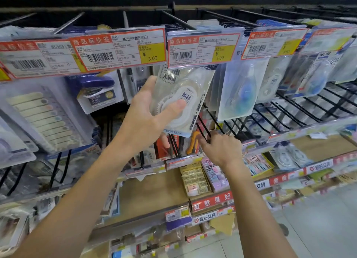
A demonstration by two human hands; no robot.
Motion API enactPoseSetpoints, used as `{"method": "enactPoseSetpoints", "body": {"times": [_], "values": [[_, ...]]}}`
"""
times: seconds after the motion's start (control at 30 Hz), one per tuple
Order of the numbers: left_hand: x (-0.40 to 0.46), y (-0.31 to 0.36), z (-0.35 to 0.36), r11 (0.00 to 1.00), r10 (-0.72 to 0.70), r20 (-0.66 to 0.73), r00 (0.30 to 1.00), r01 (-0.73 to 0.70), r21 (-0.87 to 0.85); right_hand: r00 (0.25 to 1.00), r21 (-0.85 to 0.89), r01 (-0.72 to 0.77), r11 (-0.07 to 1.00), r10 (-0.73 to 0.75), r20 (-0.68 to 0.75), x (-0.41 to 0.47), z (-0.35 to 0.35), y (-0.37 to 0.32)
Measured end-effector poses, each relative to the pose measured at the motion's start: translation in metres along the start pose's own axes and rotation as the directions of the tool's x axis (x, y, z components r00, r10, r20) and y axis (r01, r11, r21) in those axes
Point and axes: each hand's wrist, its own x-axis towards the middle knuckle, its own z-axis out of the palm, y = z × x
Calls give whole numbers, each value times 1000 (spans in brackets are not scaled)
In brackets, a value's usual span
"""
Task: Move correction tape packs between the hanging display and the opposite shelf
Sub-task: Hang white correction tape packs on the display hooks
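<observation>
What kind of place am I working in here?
Most likely a stationery shop aisle. Price tags with barcodes and yen-sign prices hang on peg hooks, packed stationery hangs below them, and the left hand grips a correction tape pack while the right hand reaches to a black hook.

The left hand [146,111] grips a clear plastic pack holding a white correction tape [179,101], thumb across its front, just under a red and yellow price tag [202,49], while the right hand [220,147] touches a black wire hook [202,129] below.
</observation>
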Motion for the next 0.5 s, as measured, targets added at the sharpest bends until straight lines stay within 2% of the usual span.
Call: {"method": "enactPoseSetpoints", "body": {"times": [0.13, 0.27, 0.5], "values": [[-1, 7, 3, 999, -35, 19, 999, 36, -25, 1000, 0, -4, 1000, 4, -5, 0, 1, 0], [6, 11, 4, 999, -29, -3, 1000, 29, 23, 1000, -3, -13, 1000, 13, -17, 1, 2, 0], [-2, 3, 6, 998, -56, 7, 998, 56, -34, 999, 6, -5, 1000, 5, -34, 0, 5, 1]]}}
